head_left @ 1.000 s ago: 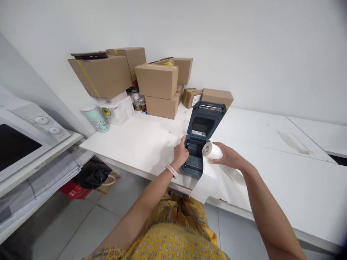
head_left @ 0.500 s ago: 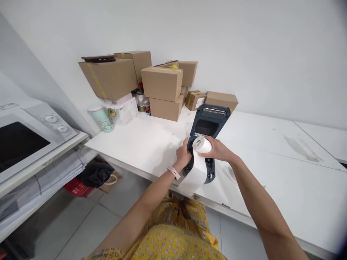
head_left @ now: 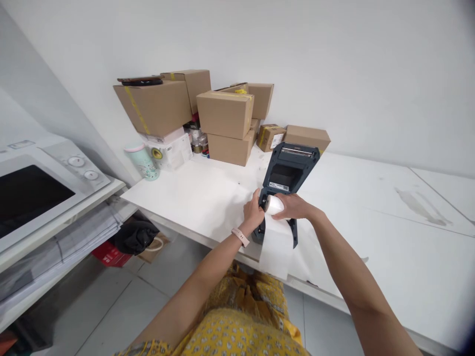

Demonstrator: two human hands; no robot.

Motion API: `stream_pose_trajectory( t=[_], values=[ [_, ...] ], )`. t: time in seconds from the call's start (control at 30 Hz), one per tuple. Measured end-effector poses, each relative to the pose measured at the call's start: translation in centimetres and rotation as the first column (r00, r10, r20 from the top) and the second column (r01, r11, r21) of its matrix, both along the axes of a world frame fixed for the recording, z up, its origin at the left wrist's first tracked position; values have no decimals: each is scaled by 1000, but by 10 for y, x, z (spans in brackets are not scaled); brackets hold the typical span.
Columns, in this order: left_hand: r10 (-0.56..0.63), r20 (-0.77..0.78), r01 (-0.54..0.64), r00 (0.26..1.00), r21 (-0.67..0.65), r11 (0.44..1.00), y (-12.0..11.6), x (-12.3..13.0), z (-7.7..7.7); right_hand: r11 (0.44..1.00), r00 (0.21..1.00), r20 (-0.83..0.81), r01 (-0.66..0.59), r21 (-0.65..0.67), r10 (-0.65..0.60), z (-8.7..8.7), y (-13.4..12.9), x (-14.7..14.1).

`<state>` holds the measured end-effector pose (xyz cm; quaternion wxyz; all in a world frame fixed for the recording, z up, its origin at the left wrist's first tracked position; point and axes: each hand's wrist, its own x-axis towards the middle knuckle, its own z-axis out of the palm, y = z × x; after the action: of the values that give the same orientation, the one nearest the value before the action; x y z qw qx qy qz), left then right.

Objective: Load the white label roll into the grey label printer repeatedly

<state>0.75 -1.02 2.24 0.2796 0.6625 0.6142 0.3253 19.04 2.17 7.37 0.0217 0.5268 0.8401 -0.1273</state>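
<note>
left hand (head_left: 254, 212): half-curled at left side of dark blue-grey plastic printer (head_left: 285, 174); grip can't tell
white cylindrical paper roll (head_left: 275, 204): over printer's bay; may jam if angled
long white paper strip (head_left: 276, 247): down printer's front; may crease if snagged
right hand (head_left: 295, 205): closed round roll; slip may drop it

At the left, a white microwave oven (head_left: 40, 183) stands above a shelf of papers (head_left: 67, 247), with a dark bundle (head_left: 135, 237) and a red box (head_left: 110, 253) lower down. On the table's far left, a mint-green tumbler (head_left: 143, 162) stands beside a white box (head_left: 172, 152). Cardboard boxes (head_left: 225, 113) are stacked near the wall (head_left: 334, 64), some bearing yellow tape.
</note>
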Motion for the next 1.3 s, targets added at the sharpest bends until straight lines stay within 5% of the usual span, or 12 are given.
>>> stream_pose_trajectory(
  t=[0.23,0.33,0.4,0.47,0.57,0.6,0.77,0.9,1.03,1.3],
  values=[
    [-13,2,13,1000,11,1000,2,-1,-6,999,1000,14,7,-31,-7,-17,11,-9],
    [-14,13,14,1000,23,1000,3,-1,-6,999,997,-64,-37,-13,36,-6,4,-6],
    [-17,15,16,1000,31,999,2,-1,-5,991,959,-281,-1,135,39,15,-1,-4],
    [-23,13,22,1000,36,999,1,-2,-3,895,841,-540,212,392,37,42,-2,-1],
    [-40,6,39,999,30,999,-1,-2,-1,568,743,-669,542,620,23,79,11,5],
    [-48,9,47,999,29,998,-1,-3,0,522,753,-658,564,640,-7,88,19,9],
    [-67,-24,70,997,174,982,-3,-3,3,711,824,-566,420,564,-38,90,54,25],
    [-210,-180,261,961,336,905,-13,2,8,682,833,-553,412,604,-13,78,52,28],
    [-456,-275,524,847,278,805,-40,8,9,677,834,-551,408,612,-4,77,44,27],
    [-520,-458,650,721,189,736,-82,-4,-3,680,831,-556,402,613,10,77,42,27]
  ],
)
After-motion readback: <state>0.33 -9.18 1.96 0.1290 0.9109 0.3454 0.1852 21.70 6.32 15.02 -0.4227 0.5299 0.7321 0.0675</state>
